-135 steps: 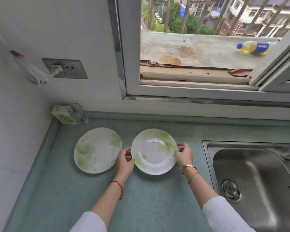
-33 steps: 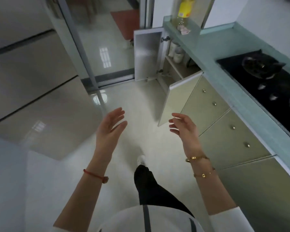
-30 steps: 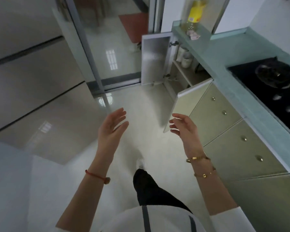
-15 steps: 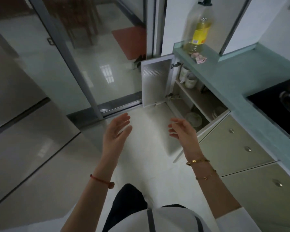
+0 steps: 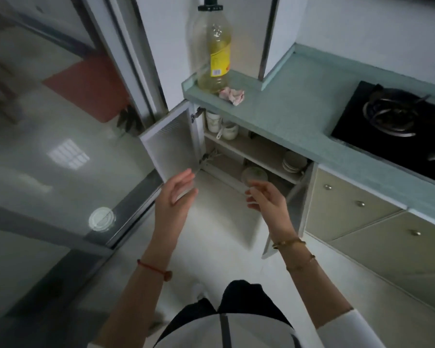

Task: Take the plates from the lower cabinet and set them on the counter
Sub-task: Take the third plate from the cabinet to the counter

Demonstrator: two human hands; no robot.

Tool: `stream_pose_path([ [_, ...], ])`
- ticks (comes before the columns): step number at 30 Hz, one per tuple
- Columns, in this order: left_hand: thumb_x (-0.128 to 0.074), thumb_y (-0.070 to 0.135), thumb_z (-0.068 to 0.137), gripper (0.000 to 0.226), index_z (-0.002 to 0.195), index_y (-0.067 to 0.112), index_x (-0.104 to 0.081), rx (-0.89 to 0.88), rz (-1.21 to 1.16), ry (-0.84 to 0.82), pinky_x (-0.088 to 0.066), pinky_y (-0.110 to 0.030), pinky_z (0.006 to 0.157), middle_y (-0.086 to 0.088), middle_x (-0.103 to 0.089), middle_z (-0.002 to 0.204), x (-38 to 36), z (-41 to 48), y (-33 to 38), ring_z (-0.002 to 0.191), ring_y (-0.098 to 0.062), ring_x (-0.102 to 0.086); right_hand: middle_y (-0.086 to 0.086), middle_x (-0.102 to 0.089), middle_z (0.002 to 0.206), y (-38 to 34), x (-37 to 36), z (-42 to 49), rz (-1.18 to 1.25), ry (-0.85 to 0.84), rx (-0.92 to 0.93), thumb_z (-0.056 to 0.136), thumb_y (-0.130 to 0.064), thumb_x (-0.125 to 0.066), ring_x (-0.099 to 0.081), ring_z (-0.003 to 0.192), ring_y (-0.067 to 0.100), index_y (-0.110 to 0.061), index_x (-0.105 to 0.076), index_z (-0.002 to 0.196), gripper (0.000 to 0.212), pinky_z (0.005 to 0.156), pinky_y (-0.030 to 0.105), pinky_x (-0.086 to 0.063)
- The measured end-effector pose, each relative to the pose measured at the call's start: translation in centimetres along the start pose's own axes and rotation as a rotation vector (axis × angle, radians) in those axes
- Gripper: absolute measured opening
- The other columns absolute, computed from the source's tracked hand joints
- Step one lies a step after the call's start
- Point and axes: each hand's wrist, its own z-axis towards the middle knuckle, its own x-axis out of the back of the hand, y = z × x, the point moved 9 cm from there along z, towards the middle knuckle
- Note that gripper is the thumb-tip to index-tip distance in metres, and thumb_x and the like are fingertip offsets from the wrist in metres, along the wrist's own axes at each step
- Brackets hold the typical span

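Observation:
The lower cabinet point(image 5: 236, 149) stands open under the teal counter point(image 5: 286, 116), both doors swung out. On its bottom level lies a white plate with green print point(image 5: 254, 174). A small stack of white dishes point(image 5: 293, 161) rests on the middle shelf to the right. My left hand point(image 5: 176, 197) is raised in front of the left door, fingers apart and holding nothing. My right hand point(image 5: 266, 197) hovers just in front of the printed plate, fingers loosely spread and holding nothing.
A large oil bottle point(image 5: 214, 46) and a crumpled pink scrap point(image 5: 232, 95) sit on the counter's end. White cups point(image 5: 222, 126) stand on the cabinet's upper shelf. A black gas hob point(image 5: 397, 126) lies to the right, drawers point(image 5: 349, 204) below it. Glass sliding doors point(image 5: 60, 146) stand to the left.
I went from the plates on the counter by the sink to the open lower cabinet. Over the last second the cabinet has come much closer and both open hands have reached toward it.

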Motion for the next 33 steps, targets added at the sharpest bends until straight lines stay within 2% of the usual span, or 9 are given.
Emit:
stream_pose_path([
  [2, -0.065, -0.003, 0.089, 0.041, 0.119, 0.024, -0.066, 0.029, 0.004, -0.086, -0.05, -0.018, 0.09, -0.003, -0.07, 0.12, -0.7, 3.7, -0.5, 0.092, -0.002, -0.065, 0.01, -0.067, 0.099, -0.2, -0.3, 2.0, 0.024, 0.075, -0.022, 0.096, -0.011, -0.054, -0.065, 0.088, 0.021, -0.007, -0.063, 0.114, 0.02, 0.076, 0.026, -0.055],
  [7, -0.068, 0.003, 0.089, 0.041, 0.124, 0.023, -0.064, 0.054, 0.032, -0.23, -0.05, -0.012, 0.087, 0.005, -0.069, 0.122, -3.8, 11.6, -1.8, 0.113, -0.003, -0.066, 0.01, -0.069, 0.097, -0.5, 0.4, 7.4, 0.052, 0.24, -0.049, 0.095, -0.01, -0.056, -0.064, 0.084, 0.02, -0.008, -0.065, 0.111, 0.019, 0.075, 0.027, -0.055],
  [10, -0.067, 0.002, 0.089, 0.041, 0.127, 0.018, -0.063, 0.077, 0.046, -0.276, -0.05, -0.01, 0.085, 0.005, -0.069, 0.122, -5.6, 15.7, -2.8, 0.113, -0.003, -0.066, 0.009, -0.068, 0.094, -0.4, 1.1, 10.6, 0.067, 0.303, -0.063, 0.094, -0.009, -0.056, -0.063, 0.081, 0.019, -0.008, -0.065, 0.109, 0.017, 0.074, 0.028, -0.055],
  [14, -0.068, 0.005, 0.089, 0.041, 0.126, 0.022, -0.063, 0.103, 0.068, -0.319, -0.05, -0.009, 0.083, 0.009, -0.069, 0.121, -7.9, 21.3, -5.0, 0.111, 0.0, -0.066, 0.012, -0.067, 0.094, 0.3, 2.0, 15.8, 0.081, 0.365, -0.094, 0.094, -0.008, -0.056, -0.062, 0.077, 0.02, -0.01, -0.065, 0.106, 0.015, 0.073, 0.028, -0.054],
  [20, -0.069, 0.002, 0.087, 0.039, 0.114, 0.03, -0.066, 0.164, 0.111, -0.332, -0.052, -0.02, 0.089, 0.007, -0.071, 0.117, -10.1, 27.9, -10.0, 0.112, -0.009, -0.067, 0.008, -0.068, 0.091, 2.8, 2.7, 22.6, 0.065, 0.408, -0.18, 0.093, -0.009, -0.057, -0.063, 0.076, 0.018, -0.015, -0.066, 0.1, 0.012, 0.073, 0.029, -0.055],
  [23, -0.069, 0.008, 0.087, 0.038, 0.115, 0.033, -0.066, 0.214, 0.155, -0.375, -0.051, -0.027, 0.096, 0.009, -0.071, 0.117, -11.4, 31.1, -14.0, 0.113, -0.009, -0.066, 0.007, -0.068, 0.09, 5.5, 3.2, 26.0, 0.044, 0.447, -0.223, 0.093, -0.01, -0.057, -0.063, 0.077, 0.018, -0.016, -0.066, 0.098, 0.012, 0.077, 0.034, -0.055],
  [26, -0.069, 0.01, 0.087, 0.037, 0.119, 0.029, -0.066, 0.213, 0.192, -0.412, -0.051, -0.02, 0.093, 0.009, -0.07, 0.119, -13.2, 34.4, -18.3, 0.113, -0.006, -0.066, 0.005, -0.068, 0.087, 9.2, 3.7, 29.7, 0.012, 0.471, -0.238, 0.091, -0.01, -0.058, -0.063, 0.076, 0.017, -0.019, -0.066, 0.094, 0.012, 0.076, 0.035, -0.056],
  [29, -0.068, 0.007, 0.088, 0.038, 0.123, 0.022, -0.064, 0.199, 0.219, -0.457, -0.051, -0.014, 0.088, 0.005, -0.069, 0.12, -15.4, 37.5, -23.7, 0.112, -0.007, -0.066, 0.003, -0.067, 0.085, 14.4, 4.3, 33.6, 0.001, 0.504, -0.254, 0.09, -0.012, -0.06, -0.063, 0.073, 0.015, -0.017, -0.065, 0.095, 0.008, 0.07, 0.03, -0.056],
  [33, -0.069, 0.004, 0.087, 0.038, 0.123, 0.016, -0.065, 0.187, 0.285, -0.498, -0.052, -0.023, 0.095, 0.0, -0.07, 0.119, -18.0, 41.1, -33.3, 0.109, -0.01, -0.067, 0.004, -0.066, 0.083, 23.2, 4.9, 39.1, -0.024, 0.53, -0.265, 0.09, -0.011, -0.061, -0.061, 0.07, 0.017, -0.014, -0.067, 0.092, 0.007, 0.07, 0.033, -0.055],
])
